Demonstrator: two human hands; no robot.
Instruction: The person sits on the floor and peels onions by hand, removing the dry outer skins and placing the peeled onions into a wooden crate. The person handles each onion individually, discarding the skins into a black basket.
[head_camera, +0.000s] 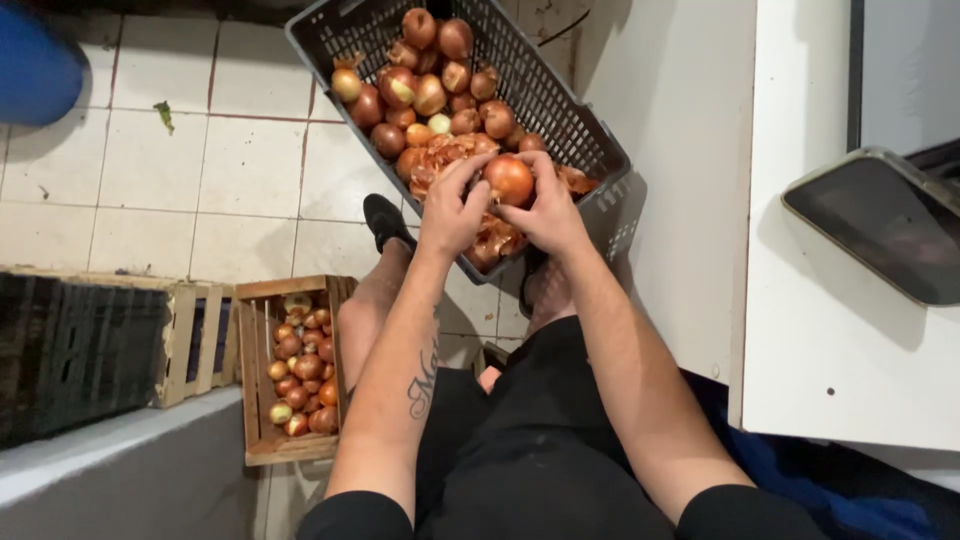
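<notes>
Glossy, papery-skinned onion (509, 180), grey perforated plastic crate (560, 110), rough wooden box (255, 380), smooth pale floor tiles (250, 165).

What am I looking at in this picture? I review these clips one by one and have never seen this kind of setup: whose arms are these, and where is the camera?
There is no machine here. A seated person wears a camera on the head, so the single picture looks down along their own bare arms. The left hand and right hand together grip one onion over a grey plastic crate tilted on the tiled floor. That crate holds more onions and loose skins. Beside the person's left leg stands a small wooden box with further onions. On the right is a white counter with a dark tray.
</notes>
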